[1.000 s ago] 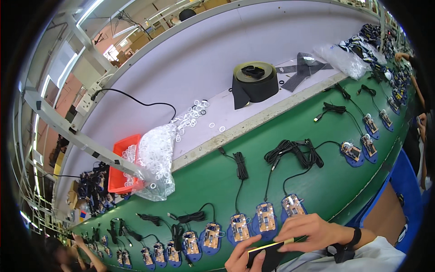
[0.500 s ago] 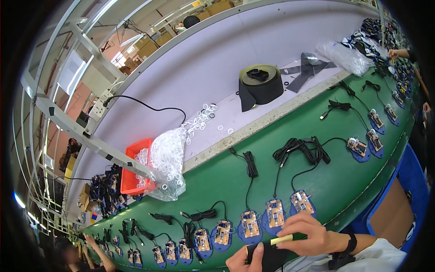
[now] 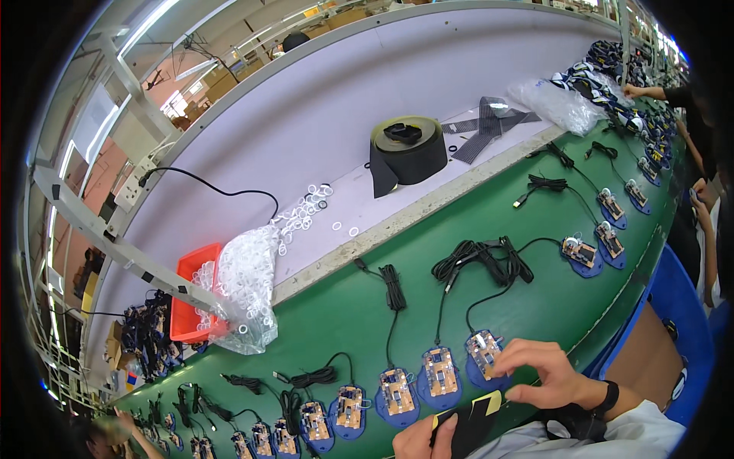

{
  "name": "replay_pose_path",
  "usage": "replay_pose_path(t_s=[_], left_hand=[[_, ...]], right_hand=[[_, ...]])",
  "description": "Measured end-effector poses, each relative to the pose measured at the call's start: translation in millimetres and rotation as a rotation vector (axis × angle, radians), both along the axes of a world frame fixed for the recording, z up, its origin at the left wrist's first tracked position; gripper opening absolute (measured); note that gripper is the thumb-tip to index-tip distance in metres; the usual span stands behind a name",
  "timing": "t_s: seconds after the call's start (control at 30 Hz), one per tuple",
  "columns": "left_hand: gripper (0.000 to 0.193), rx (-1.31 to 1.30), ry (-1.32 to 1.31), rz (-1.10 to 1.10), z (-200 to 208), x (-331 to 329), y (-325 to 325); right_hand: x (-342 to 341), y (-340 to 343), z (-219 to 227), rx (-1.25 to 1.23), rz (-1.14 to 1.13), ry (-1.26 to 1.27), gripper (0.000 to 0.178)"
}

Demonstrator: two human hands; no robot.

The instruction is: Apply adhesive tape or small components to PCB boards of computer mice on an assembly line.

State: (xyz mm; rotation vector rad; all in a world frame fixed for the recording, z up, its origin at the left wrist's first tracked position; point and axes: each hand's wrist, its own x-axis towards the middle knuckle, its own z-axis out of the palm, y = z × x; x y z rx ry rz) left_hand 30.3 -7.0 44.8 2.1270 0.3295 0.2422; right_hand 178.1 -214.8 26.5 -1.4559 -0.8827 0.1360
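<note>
My left hand grips a black sheet near the front edge of the bench. Pale yellow backing shows at the sheet's edges and at its far corner. Above and to the right, my right hand is open, its thumb and fingers curved apart with nothing seen between them. The fingers overlap the edge of a blue mouse base with a circuit board; whether they touch it I cannot tell. Next to it lie a second mouse base and a third mouse base, each with a black cable.
Several more mouse bases line the green bench. Behind stand a roll of black tape, black mesh strips, a bag of white rings and a red bin. Other people's hands show at the right.
My right hand has let go of the yellow-backed edge of the black sheet and lifted up and away, its fingers opening. My left hand still holds the sheet. The view has shifted slightly.
</note>
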Motion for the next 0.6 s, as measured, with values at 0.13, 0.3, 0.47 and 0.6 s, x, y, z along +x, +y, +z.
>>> replay_pose_path(t_s=[0.13, 0.3, 0.47, 0.6], left_hand=[[0.014, 0.01, -0.027, -0.01, -4, 5, 9], [0.015, -0.166, -0.079, -0.034, 7, 6, 6], [0.018, -0.324, 0.029, 0.104, -23, -5, 16], [0.023, -0.274, 0.051, 0.156, -21, -5, 19]], right_hand=[[-9, 14, 2, -0.174, 0.056, 0.169, 0.024], [-13, 30, -14, -0.076, 0.034, -0.006, 0.023], [-17, 43, -25, 0.013, -0.09, -0.311, 0.025], [-20, 47, -21, -0.014, -0.179, -0.498, 0.03]])
